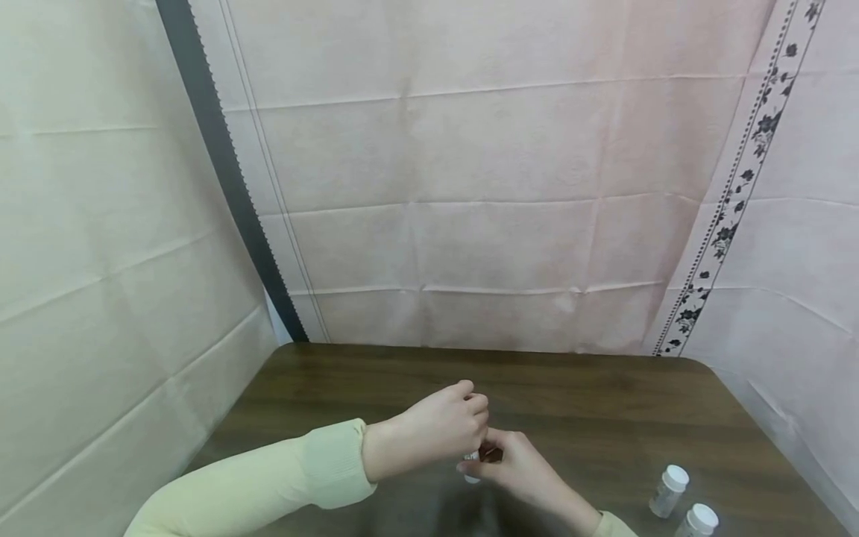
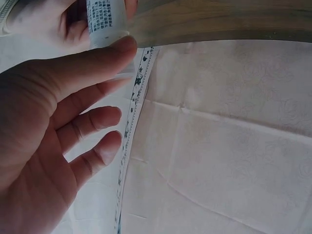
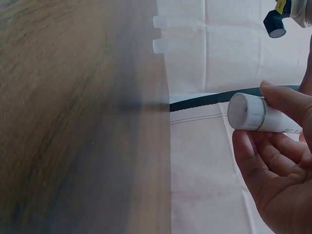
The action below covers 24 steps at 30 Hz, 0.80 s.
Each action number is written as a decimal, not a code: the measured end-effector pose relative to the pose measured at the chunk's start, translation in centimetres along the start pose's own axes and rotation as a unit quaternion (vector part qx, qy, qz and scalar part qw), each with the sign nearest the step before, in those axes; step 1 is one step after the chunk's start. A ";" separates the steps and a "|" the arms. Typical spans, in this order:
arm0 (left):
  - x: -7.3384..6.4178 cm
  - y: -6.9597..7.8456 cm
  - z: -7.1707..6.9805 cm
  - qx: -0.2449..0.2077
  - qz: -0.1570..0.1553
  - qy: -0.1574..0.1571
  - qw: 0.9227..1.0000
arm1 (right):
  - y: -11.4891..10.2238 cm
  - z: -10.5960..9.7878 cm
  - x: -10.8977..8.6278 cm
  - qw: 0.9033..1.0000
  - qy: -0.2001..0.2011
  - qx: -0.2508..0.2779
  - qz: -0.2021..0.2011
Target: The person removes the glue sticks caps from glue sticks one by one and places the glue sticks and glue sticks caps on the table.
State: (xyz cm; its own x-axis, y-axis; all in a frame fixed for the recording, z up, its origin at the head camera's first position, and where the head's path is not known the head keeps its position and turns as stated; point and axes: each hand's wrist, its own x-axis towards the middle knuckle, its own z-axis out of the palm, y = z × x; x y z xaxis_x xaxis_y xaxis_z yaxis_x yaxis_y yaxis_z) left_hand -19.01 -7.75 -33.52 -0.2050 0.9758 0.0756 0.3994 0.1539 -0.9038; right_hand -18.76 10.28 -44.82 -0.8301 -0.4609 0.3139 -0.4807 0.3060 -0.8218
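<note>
A small white bottle point(image 1: 473, 479) with a printed label is held between both hands above the table, mostly hidden by fingers in the head view. My left hand point(image 1: 443, 421) comes over it from above. In the left wrist view, its thumb and forefinger pinch one end of the bottle point(image 2: 102, 22), the other fingers held apart and loosely bent. Lower down, my right hand point(image 1: 523, 470) grips the bottle between thumb and fingers. The right wrist view shows a flat white end of the bottle point(image 3: 239, 112) sticking out past that hand, toward the table.
Two white-capped, see-through bottles stand at the table's right: one bottle point(image 1: 664, 500) farther back, another bottle point(image 1: 698, 520) cut by the frame's lower edge. The brown wooden table point(image 1: 335, 373) ends at a pale cloth curtain point(image 1: 503, 246). Small whitish tabs point(image 3: 159, 46) sit on the table edge.
</note>
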 end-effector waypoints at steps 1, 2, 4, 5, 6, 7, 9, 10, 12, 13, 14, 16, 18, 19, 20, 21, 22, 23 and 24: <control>0.0 -0.1 -0.1 0.000 -0.002 -0.004 1.000 | 0.0 0.0 0.0 1.000 0.001 -0.001 -0.001; 0.0 -0.1 -0.2 0.000 -0.002 -0.006 1.000 | 0.0 0.0 0.0 1.000 0.001 -0.003 -0.001; 0.0 -0.3 -0.3 -0.003 -0.002 -0.010 1.000 | 0.0 -0.1 0.0 1.000 0.002 -0.006 -0.002; 0.1 -0.4 -0.4 -0.004 -0.002 -0.009 1.000 | 0.1 -0.1 0.0 1.000 0.001 -0.008 -0.002; 0.1 -0.5 -0.5 -0.006 -0.002 -0.010 1.000 | 0.2 -0.2 0.0 1.000 0.002 -0.011 -0.004; 0.1 -0.5 -0.5 -0.007 -0.002 -0.011 1.000 | 0.2 -0.2 0.1 1.000 0.003 -0.012 -0.005; 0.2 -0.7 -0.7 -0.008 -0.002 -0.017 1.000 | 0.2 -0.3 0.1 1.000 0.006 -0.009 -0.006; 0.3 -0.8 -0.8 -0.008 -0.002 -0.019 1.000 | 0.2 -0.3 0.1 1.000 0.007 -0.008 -0.005; 0.3 -0.9 -0.9 -0.007 -0.002 -0.025 1.000 | 0.0 -0.4 0.1 1.000 0.008 0.001 -0.005; 0.4 -0.9 -0.9 -0.007 -0.003 -0.026 1.000 | -0.1 -0.4 0.1 1.000 0.008 0.004 -0.002; 0.4 -0.9 -1.0 -0.007 -0.003 -0.028 1.000 | -0.1 -0.5 0.1 1.000 0.008 0.007 0.000; 0.5 -1.0 -1.1 -0.008 -0.005 -0.031 0.999 | -0.2 -0.5 0.0 1.000 0.008 0.007 0.002; 0.5 -1.1 -1.1 -0.010 -0.007 -0.035 0.999 | -0.2 -0.5 0.0 1.000 0.009 0.003 0.001; 0.6 -1.1 -1.2 -0.011 -0.006 -0.036 0.999 | -0.2 -0.6 0.0 1.000 0.009 0.003 0.001; 0.6 -1.2 -1.2 -0.011 -0.006 -0.039 0.999 | -0.1 -0.6 0.0 1.000 0.008 0.003 0.001; 0.6 -1.3 -1.2 -0.012 -0.007 -0.041 0.999 | -0.1 -0.6 0.0 1.000 0.008 0.001 -0.001; 0.7 -1.4 -1.3 -0.012 -0.009 -0.038 0.999 | 0.0 -0.6 0.0 1.000 0.007 0.000 -0.002; 0.8 -1.6 -1.3 -0.013 -0.012 -0.037 0.999 | 0.0 -0.6 0.0 1.000 0.004 0.003 -0.002; 0.8 -1.8 -1.3 -0.014 -0.014 -0.034 0.999 | 0.1 -0.6 -0.1 1.000 0.000 0.005 -0.002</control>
State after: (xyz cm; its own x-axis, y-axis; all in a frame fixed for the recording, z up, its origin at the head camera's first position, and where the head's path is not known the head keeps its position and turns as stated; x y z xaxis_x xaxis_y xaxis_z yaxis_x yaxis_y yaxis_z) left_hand -18.70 -7.00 -31.26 -0.2765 0.9584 0.0711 0.4178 0.1865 -0.8892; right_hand -18.91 10.82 -44.69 -0.8286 -0.4615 0.3170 -0.4804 0.2954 -0.8258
